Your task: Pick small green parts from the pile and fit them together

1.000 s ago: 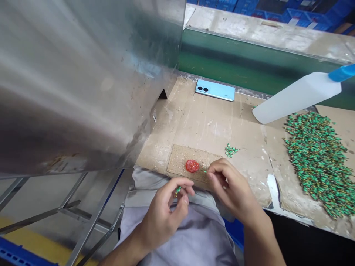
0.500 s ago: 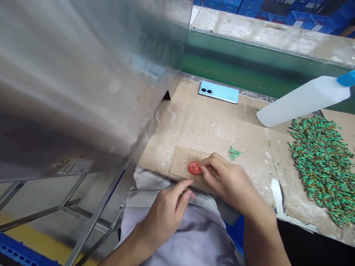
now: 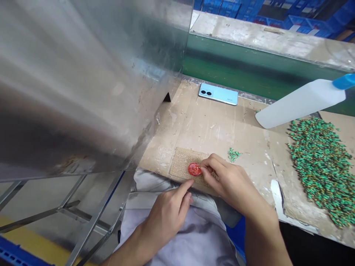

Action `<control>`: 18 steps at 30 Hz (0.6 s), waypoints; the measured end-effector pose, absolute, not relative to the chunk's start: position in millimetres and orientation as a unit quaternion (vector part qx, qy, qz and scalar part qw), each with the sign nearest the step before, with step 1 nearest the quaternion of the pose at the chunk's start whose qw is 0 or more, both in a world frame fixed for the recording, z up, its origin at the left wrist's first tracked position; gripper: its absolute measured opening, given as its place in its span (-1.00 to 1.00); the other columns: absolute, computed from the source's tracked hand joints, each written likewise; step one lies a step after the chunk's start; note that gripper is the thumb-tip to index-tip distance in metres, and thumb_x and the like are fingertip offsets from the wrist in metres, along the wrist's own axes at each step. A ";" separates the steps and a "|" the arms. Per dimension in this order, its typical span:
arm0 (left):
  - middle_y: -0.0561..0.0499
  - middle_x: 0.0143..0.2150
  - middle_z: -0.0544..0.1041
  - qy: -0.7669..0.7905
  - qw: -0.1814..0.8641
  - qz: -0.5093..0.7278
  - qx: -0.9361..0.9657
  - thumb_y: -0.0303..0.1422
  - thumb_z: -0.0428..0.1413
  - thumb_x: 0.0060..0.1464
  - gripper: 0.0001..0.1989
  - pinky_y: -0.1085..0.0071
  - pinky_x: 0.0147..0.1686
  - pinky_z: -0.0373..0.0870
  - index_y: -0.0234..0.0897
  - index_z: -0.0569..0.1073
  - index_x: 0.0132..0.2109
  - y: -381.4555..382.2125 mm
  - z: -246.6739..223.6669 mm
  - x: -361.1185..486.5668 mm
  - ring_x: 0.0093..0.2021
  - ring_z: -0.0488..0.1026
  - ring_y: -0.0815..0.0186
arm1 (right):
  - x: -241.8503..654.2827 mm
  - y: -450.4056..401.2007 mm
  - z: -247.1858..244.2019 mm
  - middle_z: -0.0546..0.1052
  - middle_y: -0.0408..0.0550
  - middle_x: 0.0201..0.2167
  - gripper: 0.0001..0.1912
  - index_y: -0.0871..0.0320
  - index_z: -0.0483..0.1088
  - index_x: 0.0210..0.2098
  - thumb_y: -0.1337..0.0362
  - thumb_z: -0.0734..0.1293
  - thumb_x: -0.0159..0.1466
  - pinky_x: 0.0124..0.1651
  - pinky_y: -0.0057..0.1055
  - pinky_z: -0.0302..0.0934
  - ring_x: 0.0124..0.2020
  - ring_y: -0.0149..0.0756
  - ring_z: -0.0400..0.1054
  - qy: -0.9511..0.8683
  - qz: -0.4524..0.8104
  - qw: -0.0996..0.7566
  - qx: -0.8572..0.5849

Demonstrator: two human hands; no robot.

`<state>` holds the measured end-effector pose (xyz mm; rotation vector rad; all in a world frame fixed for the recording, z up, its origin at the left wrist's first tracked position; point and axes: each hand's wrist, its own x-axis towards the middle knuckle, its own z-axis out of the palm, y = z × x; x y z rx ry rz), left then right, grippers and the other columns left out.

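Note:
A round red piece point(image 3: 194, 169) with a glossy face lies on a tan, speckled pad point(image 3: 181, 162) near the table's front edge. My right hand point(image 3: 222, 173) pinches a small greenish piece at the right rim of the red one; the fingertips mostly cover it. Below the pad is my left hand point(image 3: 172, 207), index finger stretched toward the red piece and thumb apart. Its other fingers are curled under and hidden. A small cluster of green pieces point(image 3: 234, 154) lies just beyond my right hand.
A large heap of green and gold pieces point(image 3: 318, 166) covers the right side of the table. A white bottle point(image 3: 299, 103) with a blue cap stands behind it. A light-blue phone point(image 3: 222, 96) lies at the back. Sheet metal point(image 3: 97, 81) rises on the left.
My left index finger has straightened and its thumb has dropped slightly away from it. My right hand stays at the red piece's rim. The view has shifted slightly.

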<state>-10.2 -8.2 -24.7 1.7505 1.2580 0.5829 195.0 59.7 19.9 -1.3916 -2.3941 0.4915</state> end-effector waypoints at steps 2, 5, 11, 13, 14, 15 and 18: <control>-0.16 -0.22 0.75 0.503 0.438 0.245 0.704 -0.40 -0.07 0.44 -0.56 0.24 -0.25 0.61 -0.39 0.47 0.33 -8.8 -27.1 -11.0 -0.27 0.71 0.11 | 199.8 57.3 20.9 0.54 -0.10 -0.30 -0.81 0.09 0.41 -0.18 0.26 0.21 0.54 -0.34 -0.39 0.28 -0.38 -0.33 0.49 -0.826 0.204 0.186 -0.492; -0.12 -0.24 0.74 0.499 0.433 0.252 0.708 -0.39 -0.08 0.43 -0.55 0.23 -0.28 0.62 -0.34 0.47 0.33 -9.5 -30.9 -12.7 -0.29 0.71 0.11 | 215.8 51.0 19.3 0.49 -0.12 -0.31 -0.86 0.08 0.40 -0.16 0.25 0.23 0.54 -0.35 -0.40 0.24 -0.39 -0.35 0.43 -0.792 0.220 0.218 -0.526; -0.07 -0.28 0.73 0.497 0.424 0.236 0.720 -0.40 -0.06 0.43 -0.55 0.25 -0.33 0.61 -0.32 0.45 0.34 -8.6 -31.0 -14.1 -0.33 0.71 0.12 | 248.8 31.0 1.3 0.44 -0.16 -0.38 -0.85 0.07 0.40 -0.21 0.23 0.26 0.52 -0.39 -0.40 0.22 -0.45 -0.36 0.35 -0.753 0.215 0.205 -0.587; -0.07 -0.29 0.73 0.494 0.416 0.232 0.727 -0.40 -0.07 0.44 -0.55 0.27 -0.36 0.60 -0.33 0.45 0.35 -8.3 -30.7 -13.9 -0.34 0.71 0.12 | 250.7 24.4 -5.5 0.44 -0.16 -0.37 -0.85 0.08 0.39 -0.22 0.26 0.27 0.51 -0.38 -0.41 0.23 -0.45 -0.37 0.35 -0.751 0.230 0.205 -0.584; -0.08 -0.29 0.73 0.492 0.411 0.232 0.731 -0.39 -0.07 0.44 -0.55 0.27 -0.36 0.60 -0.34 0.44 0.35 -8.3 -30.7 -13.7 -0.34 0.71 0.12 | 250.2 21.9 -8.5 0.44 -0.16 -0.37 -0.86 0.08 0.39 -0.22 0.27 0.27 0.51 -0.38 -0.42 0.23 -0.46 -0.37 0.35 -0.753 0.234 0.207 -0.580; -0.09 -0.28 0.74 0.491 0.406 0.233 0.735 -0.39 -0.08 0.44 -0.55 0.27 -0.36 0.60 -0.36 0.44 0.36 -8.4 -30.9 -13.7 -0.34 0.71 0.12 | 249.2 20.1 -11.2 0.44 -0.16 -0.37 -0.86 0.08 0.39 -0.23 0.28 0.27 0.50 -0.39 -0.42 0.23 -0.46 -0.38 0.34 -0.754 0.234 0.210 -0.577; -0.12 -0.27 0.75 0.492 0.391 0.231 0.743 -0.39 -0.08 0.45 -0.55 0.27 -0.38 0.60 -0.38 0.44 0.36 -9.0 -31.5 -13.8 -0.35 0.71 0.12 | 245.5 18.8 -17.4 0.41 -0.17 -0.39 -0.86 0.09 0.39 -0.23 0.29 0.27 0.50 -0.39 -0.42 0.22 -0.47 -0.38 0.33 -0.749 0.225 0.218 -0.583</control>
